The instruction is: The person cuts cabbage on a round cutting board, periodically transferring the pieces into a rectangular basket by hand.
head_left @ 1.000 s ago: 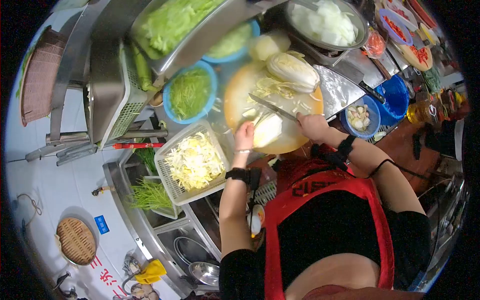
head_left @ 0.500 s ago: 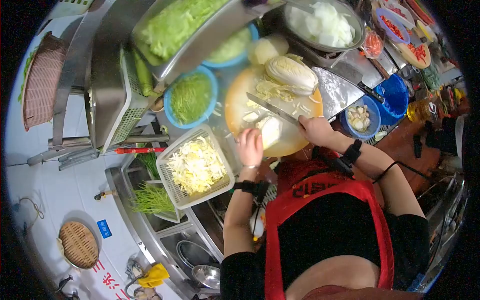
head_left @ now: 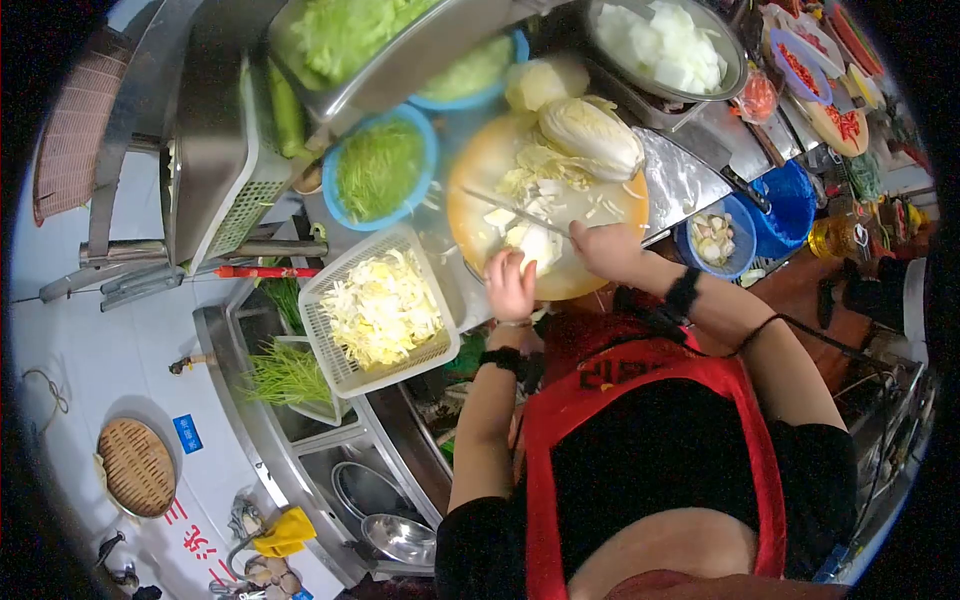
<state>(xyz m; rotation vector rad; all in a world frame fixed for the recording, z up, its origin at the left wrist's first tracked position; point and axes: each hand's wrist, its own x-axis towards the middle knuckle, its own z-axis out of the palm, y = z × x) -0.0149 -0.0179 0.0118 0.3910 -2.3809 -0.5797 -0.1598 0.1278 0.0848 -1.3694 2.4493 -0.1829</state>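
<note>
On the far left, red Chinese characters (head_left: 200,543) run across the wall, 洗 being the clearest; the writing on the small blue label (head_left: 188,434) above them is too small to read. Right of these, a white plastic basket (head_left: 315,345) at the left edge of the desk (head_left: 675,190) is heaped with pale yellow and white shredded cabbage (head_left: 380,305).

The left hand (head_left: 512,288) reaches from the near side, palm down, fingers bent and slightly spread at the near-left edge of the cabbage piece (head_left: 537,244); whether its grip closes on the piece cannot be told. The piece lies on the near part of the round orange-rimmed cutting board (head_left: 628,212), with a pale cut surface, and loose slices are scattered beyond it.

The knife (head_left: 515,210) slants over the board, its blade running far-left from the right hand (head_left: 608,250), whose grip is closed round the handle, wrist low and forearm coming in from the near right. A napa cabbage (head_left: 590,138), whitish with yellow-green leaf edges, lies on its side at the board's far edge. Nearer, black lettering (head_left: 605,375) on the red apron (head_left: 540,440) is folded and cannot be read surely.
</note>
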